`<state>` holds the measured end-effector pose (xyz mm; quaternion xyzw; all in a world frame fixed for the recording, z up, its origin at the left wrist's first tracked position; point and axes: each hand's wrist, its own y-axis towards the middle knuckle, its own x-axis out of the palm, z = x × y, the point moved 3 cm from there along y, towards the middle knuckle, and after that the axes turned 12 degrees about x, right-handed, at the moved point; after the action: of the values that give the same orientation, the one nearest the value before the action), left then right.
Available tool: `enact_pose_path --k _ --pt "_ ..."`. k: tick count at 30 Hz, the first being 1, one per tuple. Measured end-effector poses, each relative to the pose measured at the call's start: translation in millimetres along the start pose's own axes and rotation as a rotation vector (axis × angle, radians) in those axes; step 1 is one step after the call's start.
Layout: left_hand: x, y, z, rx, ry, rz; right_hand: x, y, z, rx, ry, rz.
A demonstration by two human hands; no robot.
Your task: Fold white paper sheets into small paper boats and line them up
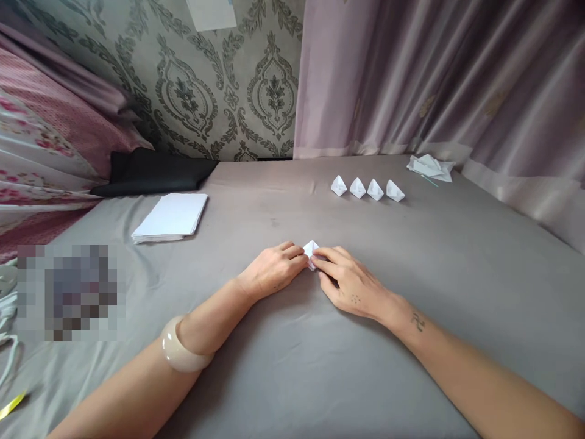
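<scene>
Pinching folded paper (311,250) between left hand (274,269) and right hand (350,281)

No readable text, label, brand or number is being shown; only a small tattooed sign is being seen on the right forearm (417,321).

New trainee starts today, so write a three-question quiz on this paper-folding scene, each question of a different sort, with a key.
1. True or false: both hands touch the small folded paper piece on the grey sheet.
2. How many finished folded paper shapes stand in the row beyond the hands?
A) two B) four C) six
3. Fill in: the stack of flat white paper lies on the person's ____ side.

Key:
1. True: the left hand and the right hand pinch it between their fingertips.
2. B
3. left
</scene>
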<state>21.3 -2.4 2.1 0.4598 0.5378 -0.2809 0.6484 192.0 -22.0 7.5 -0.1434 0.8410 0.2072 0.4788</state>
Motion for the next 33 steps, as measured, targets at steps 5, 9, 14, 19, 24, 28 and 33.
enact_pose_path --k 5,9,14,19,24,28,33 --pt "0.5 2.2 -1.3 -0.031 0.011 0.007 3.2 7.7 5.8 0.064 0.047 0.026" --pt "1.6 3.3 -3.0 -0.152 -0.099 0.054 5.5 11.7 6.6 0.069 0.030 0.040" --pt "4.3 2.6 -4.5 -0.234 -0.157 0.056 7.3 14.4 8.0 0.039 -0.003 0.042" --pt "-0.9 2.6 -2.6 -0.210 -0.141 0.022 7.0 16.7 11.9 0.072 0.063 0.043" --pt "-2.6 6.2 -0.1 -0.192 -0.119 -0.036 8.1 14.9 13.6 0.092 0.056 0.090" --pt "1.2 6.1 -1.9 -0.270 -0.175 0.008 9.5 15.0 12.4 0.065 0.000 0.074" --pt "4.8 1.3 -11.0 -0.503 -0.401 0.172 6.2 17.7 17.2 0.222 0.130 0.136"
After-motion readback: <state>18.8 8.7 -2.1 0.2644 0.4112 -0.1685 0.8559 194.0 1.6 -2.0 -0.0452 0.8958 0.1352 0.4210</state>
